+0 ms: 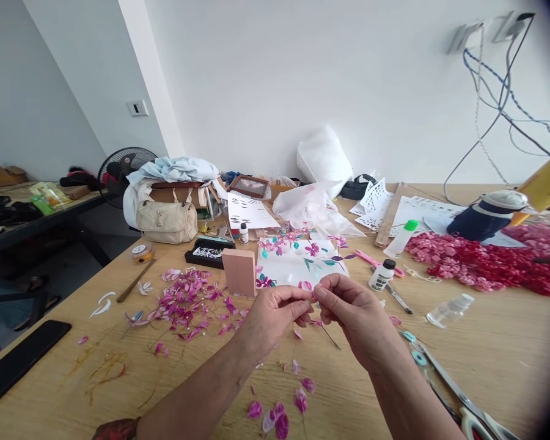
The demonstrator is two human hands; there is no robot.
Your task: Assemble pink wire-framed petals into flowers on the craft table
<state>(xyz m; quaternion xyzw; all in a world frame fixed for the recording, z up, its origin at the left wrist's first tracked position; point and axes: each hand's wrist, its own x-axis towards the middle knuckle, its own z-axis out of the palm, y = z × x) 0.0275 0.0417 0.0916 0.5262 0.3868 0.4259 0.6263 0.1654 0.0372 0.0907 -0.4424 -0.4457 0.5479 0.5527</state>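
Observation:
My left hand (275, 315) and my right hand (348, 311) meet above the middle of the table, thumbs and forefingers pinched together. Between the fingertips shows a small pink petal (305, 285); both hands seem to grip it or its stem, which is mostly hidden. Below them a thin dark wire (330, 336) slants down to the right. To the left lies a heap of magenta petals (187, 299) on fine wires. Several more loose petals (282, 421) are near the front. Behind my hands, a white sheet (284, 266) bears pink flowers and teal leaves.
A pinkish block (239, 272) stands upright behind my left hand. To the right are a black-capped bottle (382, 275), a green-capped bottle (401, 239), a clear spray bottle (449, 310) and scissors (453, 385). A phone (22, 360) lies at the left edge.

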